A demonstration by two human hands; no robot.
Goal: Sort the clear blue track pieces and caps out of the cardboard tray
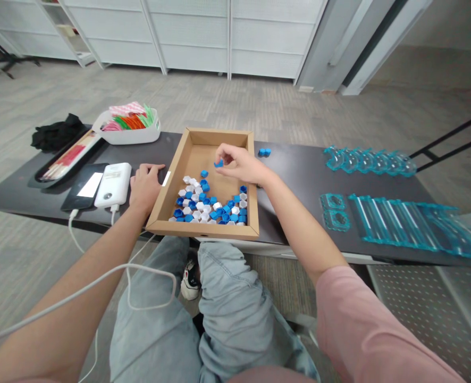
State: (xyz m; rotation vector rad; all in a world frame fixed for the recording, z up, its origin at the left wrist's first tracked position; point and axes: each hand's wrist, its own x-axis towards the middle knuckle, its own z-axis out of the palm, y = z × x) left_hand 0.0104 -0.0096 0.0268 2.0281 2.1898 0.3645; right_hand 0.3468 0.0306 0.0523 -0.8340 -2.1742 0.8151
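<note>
A shallow cardboard tray (191, 139) sits on the dark table and holds several small blue and white hexagonal pieces (207, 205) heaped toward its near edge. My right hand (239, 165) hovers over the tray's far half, its fingers pinched on one blue piece (218, 164). My left hand (145, 183) rests on the table against the tray's left wall, fingers curled down, holding nothing I can see. Two blue pieces (264, 152) lie on the table just right of the tray.
A white power bank (114, 183) and a phone (84, 187) lie left of my left hand, cables hanging off the edge. A white tub of coloured strips (129, 125), a dark tray of sticks (66, 159) and black cloth (56, 133) stand far left. Clear turquoise acrylic parts (398, 221) cover the right.
</note>
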